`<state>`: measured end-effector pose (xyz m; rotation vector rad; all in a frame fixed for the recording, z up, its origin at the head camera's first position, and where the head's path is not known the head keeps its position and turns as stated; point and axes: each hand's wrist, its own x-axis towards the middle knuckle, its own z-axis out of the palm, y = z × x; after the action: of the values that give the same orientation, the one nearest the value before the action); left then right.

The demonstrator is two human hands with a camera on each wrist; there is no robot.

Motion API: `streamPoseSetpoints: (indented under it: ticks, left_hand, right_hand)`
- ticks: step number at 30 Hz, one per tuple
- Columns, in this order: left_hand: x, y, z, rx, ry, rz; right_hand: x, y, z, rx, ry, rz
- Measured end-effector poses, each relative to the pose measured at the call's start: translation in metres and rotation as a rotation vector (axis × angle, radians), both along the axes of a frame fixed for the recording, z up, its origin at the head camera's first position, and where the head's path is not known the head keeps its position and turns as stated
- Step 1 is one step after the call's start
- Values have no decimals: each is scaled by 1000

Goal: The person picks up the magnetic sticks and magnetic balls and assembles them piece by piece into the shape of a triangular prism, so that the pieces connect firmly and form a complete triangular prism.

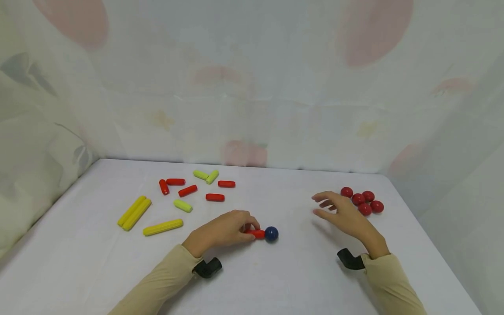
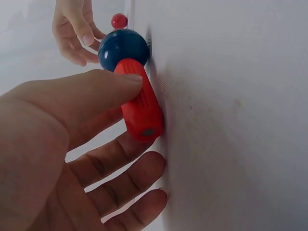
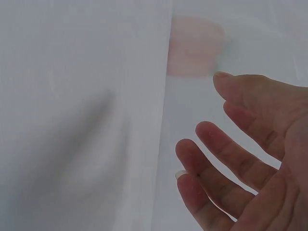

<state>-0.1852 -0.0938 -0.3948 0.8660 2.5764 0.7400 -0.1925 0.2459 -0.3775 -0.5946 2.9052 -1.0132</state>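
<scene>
In the middle of the table my left hand (image 1: 226, 229) pinches a short red rod (image 1: 257, 234) between thumb and fingers. The rod's far end meets a dark blue ball (image 1: 271, 234), and both lie on the white cloth. The left wrist view shows the rod's near end (image 2: 147, 131) with a grey spot in it, and the ball (image 2: 124, 48) beyond. My right hand (image 1: 346, 214) hovers over the cloth to the right with relaxed, spread fingers and nothing in its grasp. Several red balls (image 1: 358, 199) lie in a cluster just behind it.
Several red rods (image 1: 215, 197) and short lime-green rods (image 1: 183, 205) lie scattered at the back left. Longer yellow rods (image 1: 163, 227) are nearer on the left. The white-clothed table (image 1: 307, 280) ends at a hanging patterned curtain (image 1: 252, 109) behind.
</scene>
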Motion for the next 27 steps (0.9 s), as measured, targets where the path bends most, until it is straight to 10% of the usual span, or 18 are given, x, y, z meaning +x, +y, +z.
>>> streamPoseSetpoints:
  ticks: [27]
  left_hand:
    - [3,1,1,-40,-1,-11]
  right_hand:
    - [1,71,19,139,-10,-142]
